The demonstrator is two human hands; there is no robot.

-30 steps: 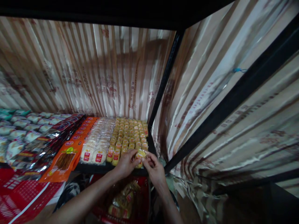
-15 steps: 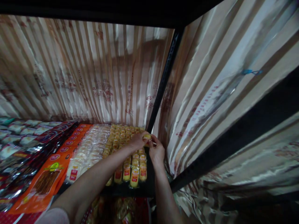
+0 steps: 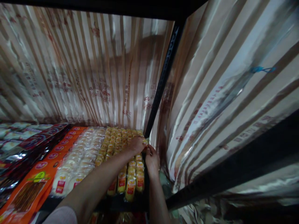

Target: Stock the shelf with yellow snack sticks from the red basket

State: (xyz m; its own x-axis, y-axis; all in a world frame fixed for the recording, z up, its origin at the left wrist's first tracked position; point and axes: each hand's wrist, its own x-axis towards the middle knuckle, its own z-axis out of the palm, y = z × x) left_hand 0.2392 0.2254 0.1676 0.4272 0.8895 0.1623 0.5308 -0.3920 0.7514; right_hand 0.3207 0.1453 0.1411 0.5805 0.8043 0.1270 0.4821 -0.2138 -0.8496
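Note:
My left hand [image 3: 136,144] and my right hand [image 3: 151,158] reach together to the far right end of the shelf, beside the black upright post [image 3: 161,84]. Between their fingertips sits a small yellow snack packet [image 3: 145,141], mostly hidden by the fingers. Below and around the hands lie rows of yellow packets with red labels [image 3: 121,149]. My left forearm crosses over these rows.
Pale packets with red labels [image 3: 77,158] lie left of the yellow rows, then orange packets [image 3: 35,183] and dark packets [image 3: 28,146]. A striped shiny curtain [image 3: 93,71] backs the shelf and hangs on the right [image 3: 221,93]. A black shelf edge [image 3: 233,168] crosses the right.
Both hands carried the yellow packet from the shelf's front edge to the far right corner by the post and lowered it onto the rows. The camera moved closer.

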